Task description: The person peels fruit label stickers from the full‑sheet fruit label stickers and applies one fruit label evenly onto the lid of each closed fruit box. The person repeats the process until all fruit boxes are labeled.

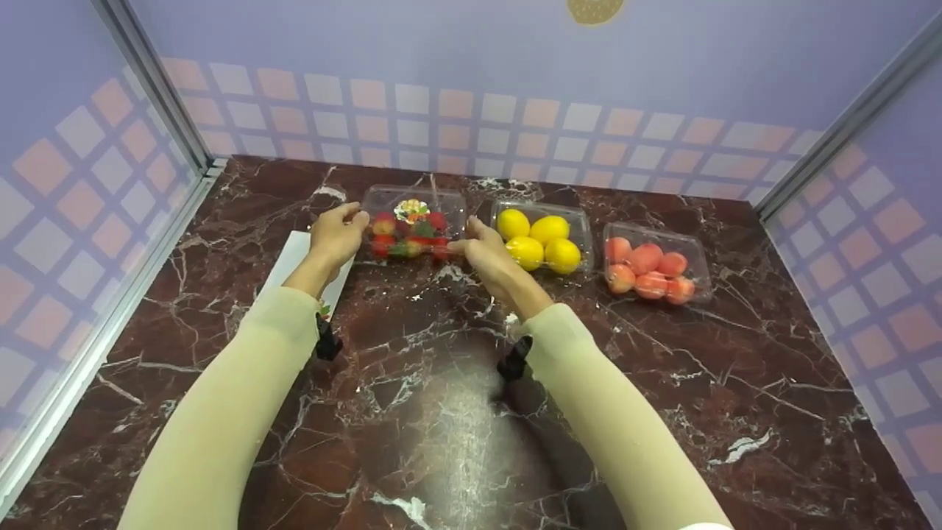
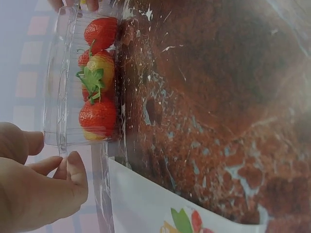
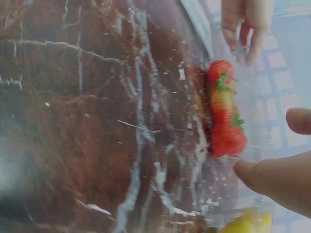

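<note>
A clear plastic box of strawberries (image 1: 412, 244) stands near the back wall, lid down, with a colourful sticker (image 1: 412, 211) on top. My left hand (image 1: 337, 237) is at its left end; in the left wrist view, its curled fingertips pinch the rim at the corner. At the right end is my right hand (image 1: 487, 254), thumb and index finger spread apart. That index fingertip is right at the box's near corner in the right wrist view, the thumb (image 3: 299, 120) standing off. The strawberries (image 2: 98, 116) show red and yellowish through the plastic, with green leaves.
Right of the strawberries stands a clear box of lemons (image 1: 544, 239), then one of pinkish-orange round fruit (image 1: 651, 272). A white printed sheet (image 1: 288, 259) lies partly under my left forearm. Patterned panels (image 1: 515, 132) enclose the dark marble tabletop (image 1: 412, 412) at the back and sides.
</note>
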The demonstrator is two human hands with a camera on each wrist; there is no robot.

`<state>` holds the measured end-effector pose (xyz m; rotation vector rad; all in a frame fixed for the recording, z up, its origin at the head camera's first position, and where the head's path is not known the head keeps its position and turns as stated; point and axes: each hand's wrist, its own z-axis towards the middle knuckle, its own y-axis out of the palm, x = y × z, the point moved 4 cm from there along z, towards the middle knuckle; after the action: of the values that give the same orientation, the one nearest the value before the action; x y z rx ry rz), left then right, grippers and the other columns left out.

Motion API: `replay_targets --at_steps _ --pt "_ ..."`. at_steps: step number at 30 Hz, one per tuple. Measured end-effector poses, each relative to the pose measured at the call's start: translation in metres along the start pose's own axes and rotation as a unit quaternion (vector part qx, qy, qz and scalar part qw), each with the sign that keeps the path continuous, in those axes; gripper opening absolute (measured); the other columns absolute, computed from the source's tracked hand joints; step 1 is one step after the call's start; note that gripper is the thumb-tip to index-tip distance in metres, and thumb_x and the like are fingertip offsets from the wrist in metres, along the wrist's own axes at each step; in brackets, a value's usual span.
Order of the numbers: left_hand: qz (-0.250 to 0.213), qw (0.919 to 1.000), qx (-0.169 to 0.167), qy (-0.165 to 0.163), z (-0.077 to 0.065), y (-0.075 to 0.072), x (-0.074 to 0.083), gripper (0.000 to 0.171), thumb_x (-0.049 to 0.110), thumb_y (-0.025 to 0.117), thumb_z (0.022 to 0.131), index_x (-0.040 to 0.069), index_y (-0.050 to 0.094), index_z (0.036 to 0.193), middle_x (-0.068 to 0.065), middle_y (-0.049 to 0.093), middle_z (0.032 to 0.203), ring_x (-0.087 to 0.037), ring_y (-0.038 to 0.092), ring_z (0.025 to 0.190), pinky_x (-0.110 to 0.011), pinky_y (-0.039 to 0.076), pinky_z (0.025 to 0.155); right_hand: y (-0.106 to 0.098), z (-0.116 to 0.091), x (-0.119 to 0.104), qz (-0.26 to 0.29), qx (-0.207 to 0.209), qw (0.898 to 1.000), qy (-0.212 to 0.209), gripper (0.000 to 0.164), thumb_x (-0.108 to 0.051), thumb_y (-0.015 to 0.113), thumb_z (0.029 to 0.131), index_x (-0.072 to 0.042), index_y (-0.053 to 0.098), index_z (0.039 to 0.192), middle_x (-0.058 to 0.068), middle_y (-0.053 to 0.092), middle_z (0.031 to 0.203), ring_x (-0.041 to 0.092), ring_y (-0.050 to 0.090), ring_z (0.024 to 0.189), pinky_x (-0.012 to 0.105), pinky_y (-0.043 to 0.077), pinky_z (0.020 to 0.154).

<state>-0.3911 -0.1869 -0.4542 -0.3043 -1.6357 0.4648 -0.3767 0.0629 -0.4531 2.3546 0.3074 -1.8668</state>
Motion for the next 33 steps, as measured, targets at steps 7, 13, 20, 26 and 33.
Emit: replay_targets --at_steps 7,13,20,26,33 --pt "0.0 0.9986 0.048 0.021 -0.002 -0.003 0.012 0.054 0.026 0.051 0.109 0.003 0.047 0.158 -0.019 0.056 0.152 -0.032 0.051 0.142 -0.042 0.042 0.119 -0.028 -0.023 -0.022 0.035 -0.036 0.999 -0.001 0.083 -0.004 0.061 0.102 -0.002 0.013 0.169 0.023 0.02 0.173 0.036 0.033 0.157 0.043 0.03 0.128" --pt "0.002 0.9953 0.077 0.06 -0.006 0.006 0.037 0.052 0.027 0.057 0.108 0.006 0.053 0.155 -0.016 0.059 0.144 -0.029 0.058 0.131 -0.039 0.046 0.114 -0.081 -0.039 -0.036 -0.014 -0.015 1.0 -0.022 0.074 -0.009 0.059 0.105 -0.005 0.021 0.168 0.019 0.029 0.171 0.033 0.041 0.152 0.043 0.033 0.127" --pt "-0.006 0.9949 0.044 0.091 -0.016 0.029 0.069 0.055 0.031 0.06 0.107 0.01 0.051 0.156 -0.011 0.057 0.146 -0.025 0.057 0.13 -0.039 0.046 0.112 -0.133 -0.047 -0.043 -0.005 0.031 0.999 -0.039 0.071 -0.008 0.055 0.107 -0.002 0.019 0.168 0.021 0.033 0.167 0.035 0.037 0.154 0.045 0.029 0.129" --pt "-0.002 0.9952 0.01 0.097 -0.025 0.049 0.09 0.062 0.038 0.063 0.105 0.017 0.046 0.16 -0.005 0.055 0.152 -0.022 0.056 0.131 -0.041 0.048 0.109 -0.161 -0.054 -0.046 -0.064 0.065 0.995 -0.043 0.075 -0.016 0.059 0.105 -0.004 0.022 0.168 0.02 0.03 0.17 0.034 0.039 0.153 0.043 0.033 0.127" --pt "0.019 0.9894 -0.006 0.144 -0.035 0.071 0.112 0.065 0.037 0.063 0.105 0.017 0.042 0.163 -0.006 0.054 0.151 -0.026 0.054 0.131 -0.044 0.047 0.111 -0.181 -0.061 -0.046 -0.212 0.102 0.97 -0.066 0.079 -0.028 0.061 0.104 -0.005 0.021 0.169 0.021 0.033 0.169 0.035 0.039 0.152 0.048 0.033 0.126"
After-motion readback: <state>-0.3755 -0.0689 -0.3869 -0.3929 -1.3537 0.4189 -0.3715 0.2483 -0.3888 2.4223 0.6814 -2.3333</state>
